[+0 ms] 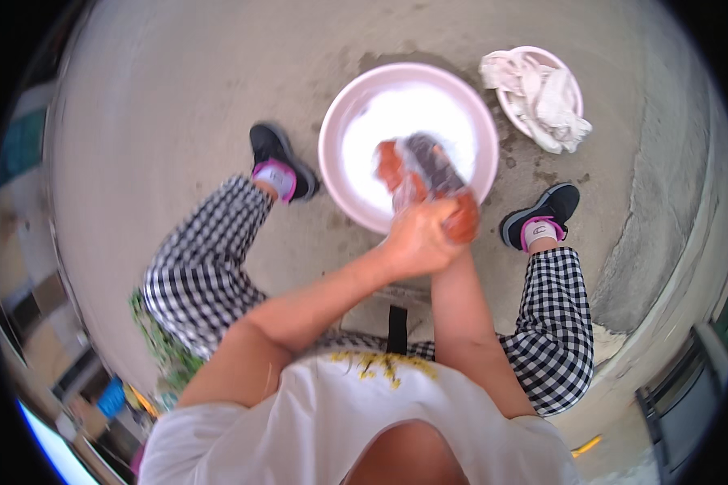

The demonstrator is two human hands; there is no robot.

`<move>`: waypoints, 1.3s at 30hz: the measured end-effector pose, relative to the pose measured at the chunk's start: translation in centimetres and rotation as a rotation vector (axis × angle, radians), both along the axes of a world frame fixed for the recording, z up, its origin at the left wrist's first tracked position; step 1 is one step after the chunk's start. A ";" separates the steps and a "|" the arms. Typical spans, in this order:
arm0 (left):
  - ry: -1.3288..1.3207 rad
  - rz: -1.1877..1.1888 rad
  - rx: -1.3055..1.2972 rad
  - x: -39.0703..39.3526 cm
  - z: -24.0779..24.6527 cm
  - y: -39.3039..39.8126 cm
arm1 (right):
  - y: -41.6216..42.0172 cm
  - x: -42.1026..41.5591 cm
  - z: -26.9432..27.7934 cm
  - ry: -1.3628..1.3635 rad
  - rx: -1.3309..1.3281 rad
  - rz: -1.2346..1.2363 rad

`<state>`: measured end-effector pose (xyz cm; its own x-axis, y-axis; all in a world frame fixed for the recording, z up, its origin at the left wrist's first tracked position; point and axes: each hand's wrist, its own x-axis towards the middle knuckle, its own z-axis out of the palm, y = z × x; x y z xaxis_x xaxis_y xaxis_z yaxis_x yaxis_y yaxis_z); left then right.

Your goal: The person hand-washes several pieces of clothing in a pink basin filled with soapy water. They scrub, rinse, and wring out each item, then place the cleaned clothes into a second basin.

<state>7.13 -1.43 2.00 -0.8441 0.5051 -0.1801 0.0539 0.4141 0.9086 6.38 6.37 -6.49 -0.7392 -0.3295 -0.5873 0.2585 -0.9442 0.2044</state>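
A wet, suds-covered cloth in orange-red and dark grey (434, 160) hangs over the near part of a round pink basin (333, 176). White foam (394, 109) fills much of the basin. My left hand (421, 236) is closed on the bunched cloth at the basin's near rim, crossing over my right wrist. My right forearm (467, 303) reaches up to the same spot, where the cloth and my left hand mostly hide my right hand. Orange-red cloth (461, 218) bulges beside my left fingers; how my right fingers lie cannot be seen.
A smaller pink basin (573, 85) at the upper right holds white cloths (546, 100) that spill over its rim. My black shoes (279, 157) stand on the concrete ground to either side of the large basin. Green leafy plants (170, 345) lie by my left leg.
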 end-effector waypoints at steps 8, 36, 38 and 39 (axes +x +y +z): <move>0.172 0.163 -0.073 -3.1 -2.6 1.1 | -2.3 0.8 -0.2 0.061 -0.010 0.147; 0.015 -0.400 -0.935 -7.7 -25.8 -4.2 | 1.9 -1.7 -17.6 0.566 1.977 1.951; -0.107 -0.475 -0.949 -8.2 -26.7 -5.1 | 2.7 -2.0 -19.0 0.567 1.991 2.052; -0.165 -0.463 -0.933 -8.3 -26.7 -6.0 | 3.0 -3.2 -18.2 0.503 2.012 2.014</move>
<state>-1.14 -7.41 -24.68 -0.5337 0.3738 -0.7586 0.2902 0.9235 0.2508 3.19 9.34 -24.70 -0.5964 -0.0433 -0.8016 0.1384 0.9780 -0.1558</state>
